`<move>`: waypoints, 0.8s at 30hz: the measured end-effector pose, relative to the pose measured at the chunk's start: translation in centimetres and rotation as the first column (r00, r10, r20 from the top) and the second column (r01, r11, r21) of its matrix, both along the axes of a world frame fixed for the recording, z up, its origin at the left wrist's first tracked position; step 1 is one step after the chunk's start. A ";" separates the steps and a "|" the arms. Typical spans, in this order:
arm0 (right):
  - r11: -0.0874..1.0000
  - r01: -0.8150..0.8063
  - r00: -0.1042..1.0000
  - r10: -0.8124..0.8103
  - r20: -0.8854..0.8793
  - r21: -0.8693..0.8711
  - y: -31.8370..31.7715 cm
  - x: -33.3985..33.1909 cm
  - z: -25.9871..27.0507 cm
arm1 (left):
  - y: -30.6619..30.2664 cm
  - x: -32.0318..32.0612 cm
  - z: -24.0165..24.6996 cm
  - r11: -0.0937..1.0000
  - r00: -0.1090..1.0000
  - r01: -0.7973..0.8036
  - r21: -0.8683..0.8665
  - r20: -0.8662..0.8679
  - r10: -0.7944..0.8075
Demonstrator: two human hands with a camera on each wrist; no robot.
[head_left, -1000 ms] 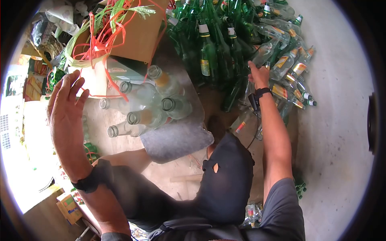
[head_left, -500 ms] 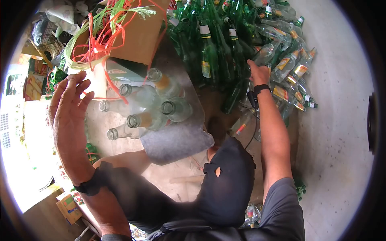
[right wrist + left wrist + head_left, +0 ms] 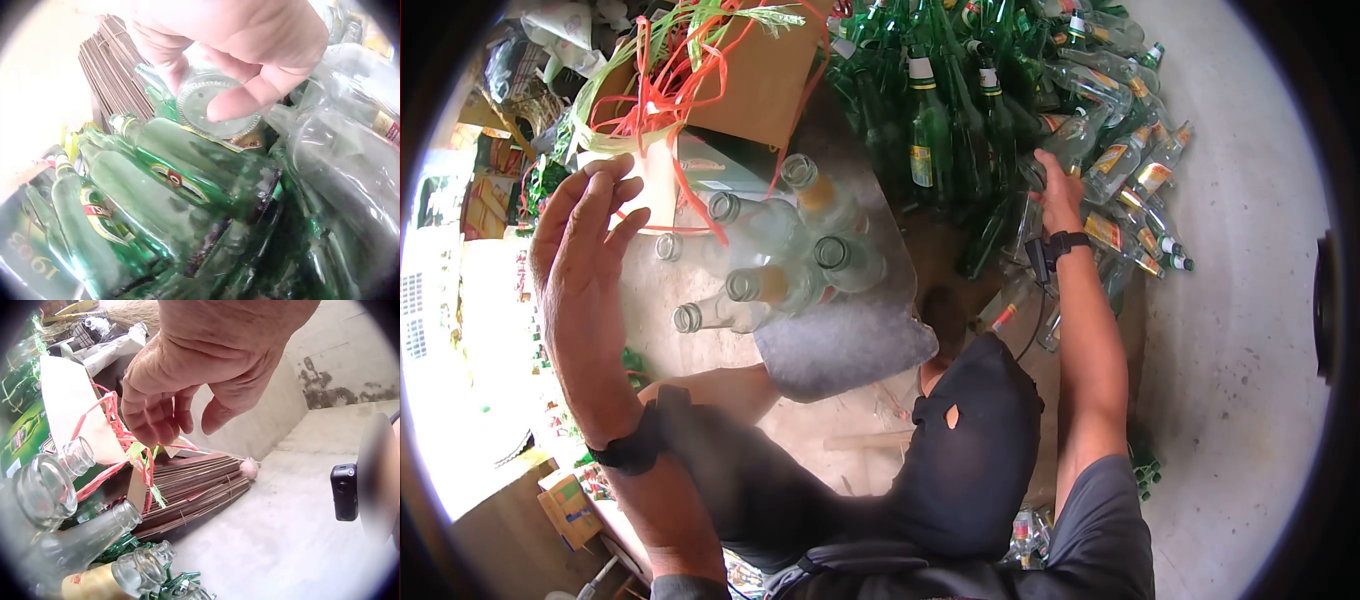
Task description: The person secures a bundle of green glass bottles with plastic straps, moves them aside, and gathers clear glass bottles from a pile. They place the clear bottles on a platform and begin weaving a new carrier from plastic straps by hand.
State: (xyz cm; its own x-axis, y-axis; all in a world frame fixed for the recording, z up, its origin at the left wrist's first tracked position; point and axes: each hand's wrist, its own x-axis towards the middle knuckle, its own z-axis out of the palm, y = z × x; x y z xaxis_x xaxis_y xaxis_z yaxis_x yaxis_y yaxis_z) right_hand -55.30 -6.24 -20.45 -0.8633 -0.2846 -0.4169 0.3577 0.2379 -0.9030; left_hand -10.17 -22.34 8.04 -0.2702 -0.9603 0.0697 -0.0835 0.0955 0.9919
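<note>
My right hand [image 3: 1060, 200] is at the edge of the bottle pile and grips a clear glass bottle [image 3: 199, 112] around its base end. In the right wrist view the round base faces the camera, with one finger lying across it; the rest of that bottle is hidden. Under it lie green beer bottles [image 3: 181, 169] with labels. Held up on the left, my left hand [image 3: 583, 265] has nothing in it, its fingers loosely bent. Beside that hand, several clear bottles [image 3: 855, 268] stand grouped around a grey sheet [image 3: 850, 350].
A cardboard box [image 3: 760, 85] draped with red and green plastic ribbon [image 3: 670, 100] is beyond the clear bottles. More clear bottles with orange labels [image 3: 1155, 175] lie along the pale wall. Bundled flat cardboard [image 3: 194, 500] is stacked on the floor in the left wrist view.
My right hand has drawn back slightly from the pile, and its fingers now hold a clear bottle. The left hand has shifted a little up and right, still empty.
</note>
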 end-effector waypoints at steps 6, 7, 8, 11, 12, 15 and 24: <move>0.993 -0.100 0.995 0.098 -0.027 -0.064 3.7 2.3 2.9 | 0.0 -0.6 -0.1 0.998 0.997 0.062 -0.004 0.038 -0.061; 0.988 -0.120 0.992 0.116 -0.044 -0.094 4.6 2.6 2.6 | 0.5 -1.2 0.2 0.999 0.997 0.040 -0.015 0.061 -0.039; 0.988 -0.118 0.992 0.113 -0.049 -0.097 5.4 3.6 3.5 | 0.8 -1.4 0.1 0.999 0.998 0.043 -0.019 0.056 -0.042; 0.971 -0.206 0.972 0.189 -0.138 -0.122 8.3 7.7 6.9 | 1.8 -2.5 0.3 0.993 0.994 0.098 -0.070 0.048 -0.095; 0.952 -0.275 0.948 0.246 -0.200 -0.136 9.0 9.3 8.3 | 2.1 -2.9 0.5 0.992 0.994 0.100 -0.074 0.046 -0.097; 0.901 -0.417 0.865 0.351 -0.359 -0.124 11.3 12.4 10.2 | 3.5 -3.9 0.6 0.950 0.954 0.279 -0.143 0.152 -0.257; 0.691 -0.646 0.119 0.512 -0.851 0.325 10.2 16.2 15.4 | 9.3 -8.3 -0.7 0.860 0.865 0.499 -0.107 0.016 -0.501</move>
State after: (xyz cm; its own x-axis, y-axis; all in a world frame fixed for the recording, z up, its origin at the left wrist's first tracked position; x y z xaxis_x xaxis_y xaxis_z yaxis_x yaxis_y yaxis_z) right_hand -39.09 3.98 -5.10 -0.2329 -0.8513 0.4702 -0.7922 -0.1143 -0.5994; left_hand -18.50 -13.02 7.32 -0.7107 -0.6832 0.1676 0.0148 0.2236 0.9746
